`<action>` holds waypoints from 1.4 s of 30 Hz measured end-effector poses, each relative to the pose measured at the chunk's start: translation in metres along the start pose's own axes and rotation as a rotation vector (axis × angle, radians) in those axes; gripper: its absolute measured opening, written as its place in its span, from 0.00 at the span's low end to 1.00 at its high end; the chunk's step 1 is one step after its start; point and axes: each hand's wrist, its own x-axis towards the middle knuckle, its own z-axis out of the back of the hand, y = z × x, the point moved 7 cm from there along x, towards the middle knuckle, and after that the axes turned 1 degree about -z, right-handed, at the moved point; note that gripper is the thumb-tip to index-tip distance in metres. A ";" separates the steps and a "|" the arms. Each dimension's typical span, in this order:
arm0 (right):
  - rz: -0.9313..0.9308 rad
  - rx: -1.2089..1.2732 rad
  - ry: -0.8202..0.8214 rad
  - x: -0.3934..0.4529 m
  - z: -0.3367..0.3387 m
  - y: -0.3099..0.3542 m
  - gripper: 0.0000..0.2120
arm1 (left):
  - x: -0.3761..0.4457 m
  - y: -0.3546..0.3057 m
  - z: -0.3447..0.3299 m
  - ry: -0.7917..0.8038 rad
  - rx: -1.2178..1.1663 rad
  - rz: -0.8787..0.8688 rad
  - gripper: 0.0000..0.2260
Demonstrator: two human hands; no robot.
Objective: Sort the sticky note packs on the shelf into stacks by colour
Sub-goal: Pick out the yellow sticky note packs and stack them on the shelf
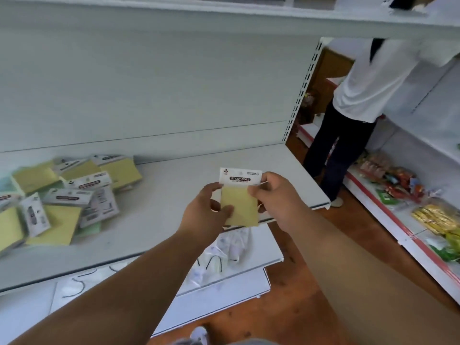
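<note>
I hold one yellow sticky note pack [242, 205] with a white header card above the front right part of the white shelf [174, 185]. My left hand [206, 210] grips its left and lower edge. My right hand [276, 195] pinches its right edge near the header. A loose pile of sticky note packs [62, 195], mostly yellow with some green ones beneath, lies jumbled at the shelf's left end.
A lower shelf [224, 282] below holds clear plastic bags. To the right, a person in a white shirt [368, 78] stands in the aisle. Another rack [408, 232] at the right carries packaged snacks. An upper shelf [249, 18] hangs overhead.
</note>
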 end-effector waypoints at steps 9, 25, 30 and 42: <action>-0.004 -0.251 -0.104 0.092 0.055 0.007 0.04 | 0.084 -0.035 -0.049 -0.012 0.106 0.005 0.25; 0.108 -0.540 0.205 0.239 0.065 -0.013 0.06 | 0.187 -0.045 -0.115 -0.281 0.396 0.190 0.18; 0.134 -0.648 0.215 0.254 0.063 -0.022 0.14 | 0.197 -0.049 -0.132 -0.263 0.609 0.167 0.16; 0.384 -0.879 0.169 0.239 0.067 -0.023 0.12 | 0.177 -0.055 -0.139 -0.328 0.588 0.082 0.15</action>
